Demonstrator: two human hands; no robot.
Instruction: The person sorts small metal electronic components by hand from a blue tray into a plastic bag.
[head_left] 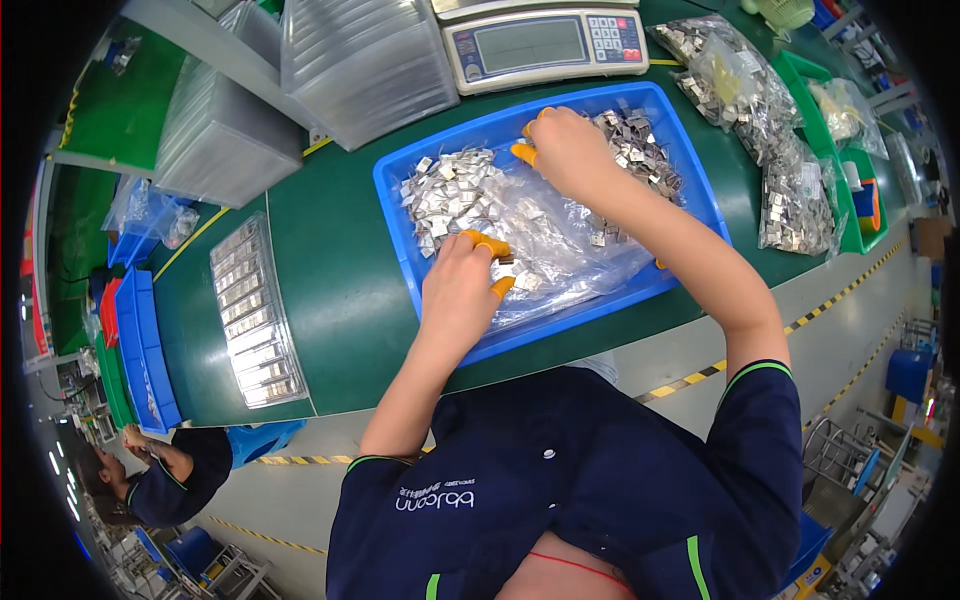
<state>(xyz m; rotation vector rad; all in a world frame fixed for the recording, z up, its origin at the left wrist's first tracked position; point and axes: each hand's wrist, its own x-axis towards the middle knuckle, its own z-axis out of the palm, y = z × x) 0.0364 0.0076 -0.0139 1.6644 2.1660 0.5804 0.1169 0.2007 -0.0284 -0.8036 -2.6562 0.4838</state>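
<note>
A blue tray (388,185) holds heaps of small silver metal parts (450,190) and a crumpled clear plastic bag (540,235). Over its left half, my left hand (458,287) is curled, with orange finger cots on thumb and forefinger. Between those fingertips shows one small metal part (506,263), dark along one edge. My right hand (572,152) reaches to the tray's far side, closed, also in orange finger cots. Whatever its fingertips pinch is hidden. Darker metal parts (640,150) lie beside it on the right.
A digital scale (545,48) and stacked clear plastic trays (365,75) stand behind. One filled clear tray (258,310) lies to the left on the green table (335,270). Bags of parts (797,195) and a green bin (850,235) sit at right. Another person (165,475) is far left.
</note>
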